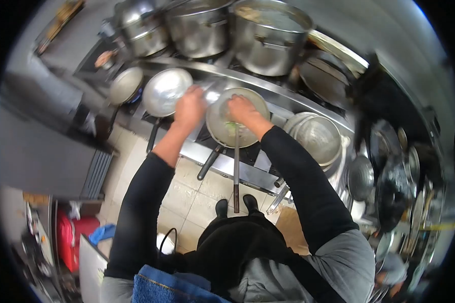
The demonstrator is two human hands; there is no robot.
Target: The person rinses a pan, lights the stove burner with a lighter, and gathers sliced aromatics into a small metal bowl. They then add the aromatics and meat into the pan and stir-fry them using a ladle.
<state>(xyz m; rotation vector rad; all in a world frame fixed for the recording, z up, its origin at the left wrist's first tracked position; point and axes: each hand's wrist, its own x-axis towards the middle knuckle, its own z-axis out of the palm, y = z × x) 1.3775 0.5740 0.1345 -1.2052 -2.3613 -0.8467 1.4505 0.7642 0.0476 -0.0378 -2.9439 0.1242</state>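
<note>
Over the middle frying pan is my right hand, fingers drawn together; whatever they may hold is hidden. Some chopped green bits lie in that pan. A long-handled utensil rests across its near edge, its handle pointing toward me and its head hard to make out. My left hand hovers between this pan and a shiny, pale pan to its left, near that pan's right edge. Motion blurs the left hand, so its fingers cannot be read.
Large steel pots line the back of the stove. A smaller pan sits at far left beside a blue flame. Stacked pans stand at right. More pans fill the far right, where another person is partly visible.
</note>
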